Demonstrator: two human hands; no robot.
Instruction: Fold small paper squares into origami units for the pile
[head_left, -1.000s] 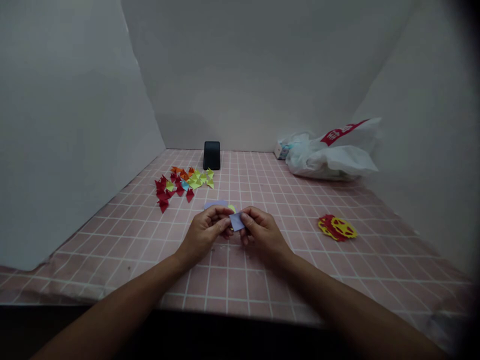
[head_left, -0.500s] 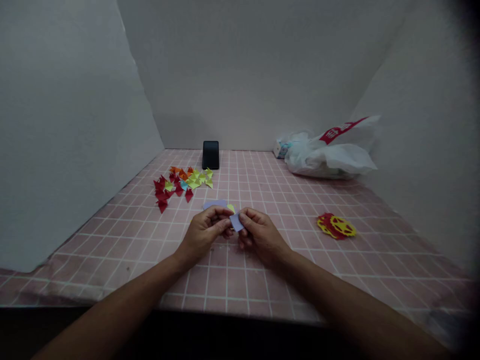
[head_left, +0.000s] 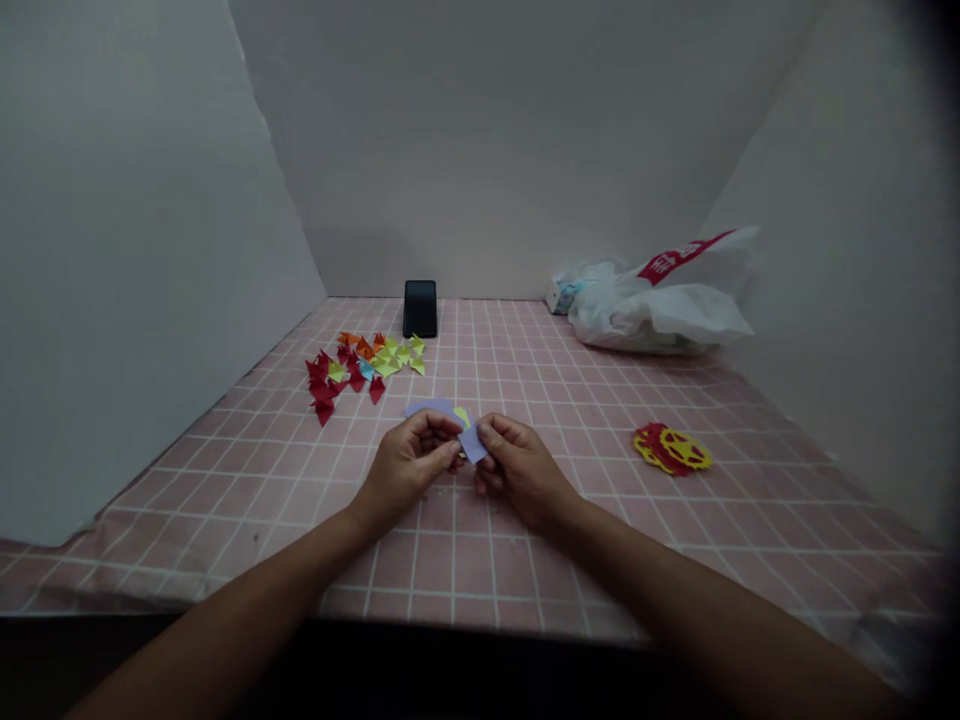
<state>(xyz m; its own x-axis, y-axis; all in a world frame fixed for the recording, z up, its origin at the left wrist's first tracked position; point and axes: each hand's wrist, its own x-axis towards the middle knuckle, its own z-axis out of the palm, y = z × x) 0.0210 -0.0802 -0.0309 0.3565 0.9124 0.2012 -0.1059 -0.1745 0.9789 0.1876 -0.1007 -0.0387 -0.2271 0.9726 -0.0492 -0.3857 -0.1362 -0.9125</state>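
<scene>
Little shifts since a second ago: we keep our left hand (head_left: 409,468) and right hand (head_left: 521,468) together, thumbs and forefingers pinching a small lilac paper piece (head_left: 472,443) between them, just above the pink checked tabletop (head_left: 450,560). Beyond the left hand lie red, orange and yellow-green folded paper triangles (head_left: 360,366); well right of the right hand, a red-and-yellow paper cutout (head_left: 671,450).

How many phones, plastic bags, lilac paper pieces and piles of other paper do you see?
Phone: 1
White plastic bag: 1
Lilac paper pieces: 2
Pile of folded paper triangles: 1
Pile of red and yellow cut-outs: 1
Total: 6
</scene>
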